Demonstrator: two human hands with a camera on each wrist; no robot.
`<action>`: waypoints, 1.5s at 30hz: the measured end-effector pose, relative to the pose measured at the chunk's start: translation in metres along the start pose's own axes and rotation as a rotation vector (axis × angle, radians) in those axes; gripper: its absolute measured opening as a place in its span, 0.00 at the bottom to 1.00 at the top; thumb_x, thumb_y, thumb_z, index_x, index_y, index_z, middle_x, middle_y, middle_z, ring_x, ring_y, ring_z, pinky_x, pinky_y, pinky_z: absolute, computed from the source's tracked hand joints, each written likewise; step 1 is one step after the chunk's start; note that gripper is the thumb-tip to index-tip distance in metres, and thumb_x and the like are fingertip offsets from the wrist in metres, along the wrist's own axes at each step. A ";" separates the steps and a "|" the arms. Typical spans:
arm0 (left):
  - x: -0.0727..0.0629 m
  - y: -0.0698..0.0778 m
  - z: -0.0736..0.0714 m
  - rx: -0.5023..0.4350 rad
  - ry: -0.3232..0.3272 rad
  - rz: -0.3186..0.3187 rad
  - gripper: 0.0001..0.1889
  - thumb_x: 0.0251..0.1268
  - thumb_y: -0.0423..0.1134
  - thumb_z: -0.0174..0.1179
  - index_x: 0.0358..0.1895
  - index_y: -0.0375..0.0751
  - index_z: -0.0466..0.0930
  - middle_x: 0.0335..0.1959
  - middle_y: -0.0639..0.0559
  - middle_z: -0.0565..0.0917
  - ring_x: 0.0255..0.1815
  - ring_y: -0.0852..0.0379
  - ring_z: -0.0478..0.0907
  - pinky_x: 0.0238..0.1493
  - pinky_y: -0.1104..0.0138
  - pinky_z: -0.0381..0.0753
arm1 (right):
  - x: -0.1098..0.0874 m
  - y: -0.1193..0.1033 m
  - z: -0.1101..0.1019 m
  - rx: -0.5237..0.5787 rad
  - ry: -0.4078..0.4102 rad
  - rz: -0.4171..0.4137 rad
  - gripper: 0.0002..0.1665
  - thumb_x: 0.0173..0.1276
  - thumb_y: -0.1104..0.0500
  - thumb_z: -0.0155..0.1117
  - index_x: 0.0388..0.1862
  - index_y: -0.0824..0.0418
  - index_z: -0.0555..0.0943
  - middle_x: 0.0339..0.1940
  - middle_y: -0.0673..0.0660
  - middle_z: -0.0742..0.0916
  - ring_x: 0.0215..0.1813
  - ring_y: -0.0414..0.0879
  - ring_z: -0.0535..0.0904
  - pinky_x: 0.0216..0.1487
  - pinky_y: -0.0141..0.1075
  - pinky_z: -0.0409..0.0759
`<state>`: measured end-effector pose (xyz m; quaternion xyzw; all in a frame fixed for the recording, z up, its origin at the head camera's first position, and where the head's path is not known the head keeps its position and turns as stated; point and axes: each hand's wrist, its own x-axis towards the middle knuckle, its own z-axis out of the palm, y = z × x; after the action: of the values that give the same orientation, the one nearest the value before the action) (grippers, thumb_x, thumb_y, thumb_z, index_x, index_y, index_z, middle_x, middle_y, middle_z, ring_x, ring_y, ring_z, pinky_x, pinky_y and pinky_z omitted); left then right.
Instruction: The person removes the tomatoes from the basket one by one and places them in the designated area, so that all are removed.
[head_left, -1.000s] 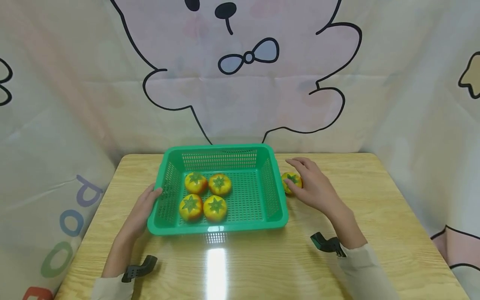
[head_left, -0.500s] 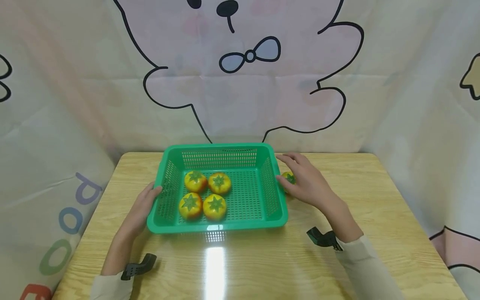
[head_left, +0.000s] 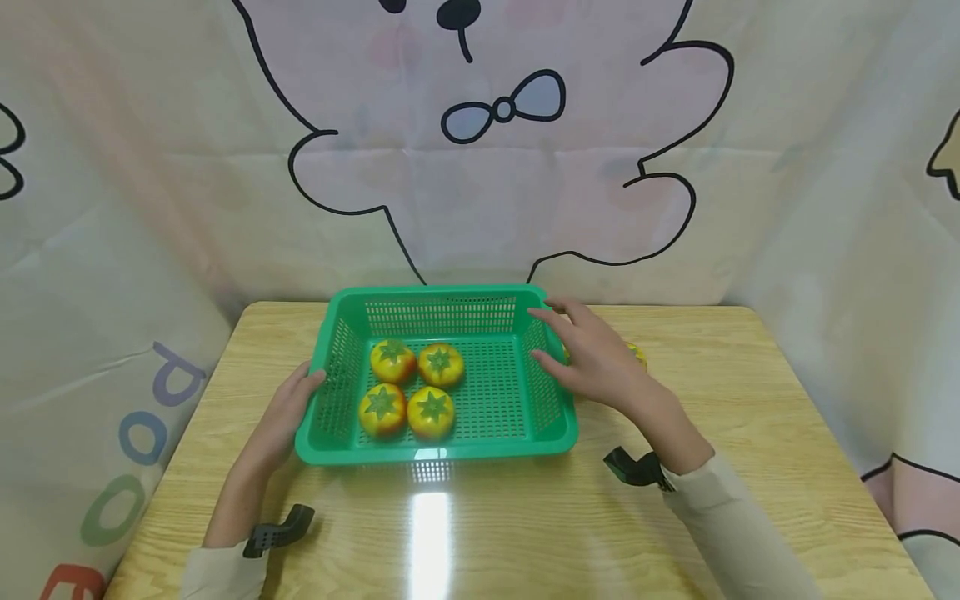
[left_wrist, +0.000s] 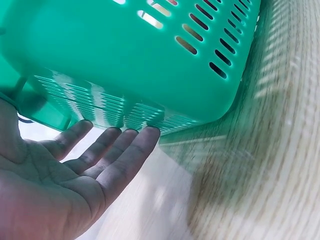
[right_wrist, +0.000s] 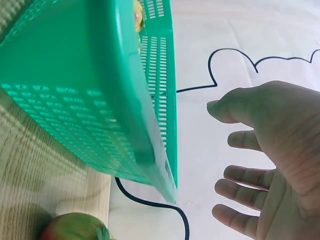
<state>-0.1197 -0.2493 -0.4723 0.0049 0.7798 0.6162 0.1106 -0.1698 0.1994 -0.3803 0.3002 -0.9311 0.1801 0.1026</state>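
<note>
My left hand [head_left: 288, 412] is at the left side of a green plastic basket [head_left: 438, 452], thumb over the rim. In the left wrist view, its fingertips [left_wrist: 150, 133] touch the basket's outer wall. Several yellow-red tomatoes with green star-shaped tops, one of them a front tomato [head_left: 431, 414], sit in the basket's left half. My right hand [head_left: 596, 358] holds nothing and hovers at the basket's right rim, fingers spread. Mostly hidden behind it, yellow patches of fruit [head_left: 637, 356] show on the table. The right wrist view has a tomato [right_wrist: 75, 227] outside the basket.
The light wooden table [head_left: 510, 533] carries the basket near its back edge. A printed cloth [head_left: 480, 200] with a cartoon figure hangs behind and along the sides. Each wrist wears a black mount, such as the right black mount [head_left: 633, 468].
My right hand has moved left from over the tomato beside the basket to the basket's right rim. More yellow fruit shows to its right. The left hand and the basket keep their places.
</note>
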 end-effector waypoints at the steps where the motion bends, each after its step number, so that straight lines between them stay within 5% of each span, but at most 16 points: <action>1: 0.000 0.000 0.000 0.001 0.000 0.000 0.35 0.89 0.59 0.34 0.85 0.39 0.50 0.70 0.25 0.71 0.48 0.57 0.88 0.46 0.59 0.91 | 0.001 -0.001 0.000 -0.003 -0.005 -0.003 0.37 0.74 0.50 0.72 0.77 0.61 0.74 0.75 0.68 0.76 0.70 0.63 0.78 0.67 0.58 0.81; 21: 0.002 0.002 0.002 0.038 0.001 -0.024 0.36 0.89 0.61 0.33 0.85 0.41 0.49 0.74 0.29 0.70 0.53 0.60 0.86 0.50 0.63 0.89 | 0.026 -0.028 -0.008 -0.049 -0.153 -0.065 0.37 0.75 0.48 0.70 0.78 0.57 0.73 0.76 0.64 0.76 0.69 0.61 0.80 0.65 0.55 0.83; 45: 0.001 -0.002 -0.001 0.024 0.008 -0.011 0.36 0.89 0.59 0.34 0.85 0.36 0.49 0.71 0.26 0.71 0.49 0.62 0.86 0.47 0.62 0.90 | 0.082 -0.051 0.028 -0.032 -0.406 -0.207 0.33 0.79 0.50 0.65 0.79 0.54 0.72 0.78 0.62 0.75 0.71 0.56 0.80 0.68 0.50 0.83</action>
<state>-0.1204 -0.2500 -0.4739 -0.0005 0.7875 0.6063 0.1108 -0.2077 0.1069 -0.3675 0.4226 -0.8996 0.0896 -0.0643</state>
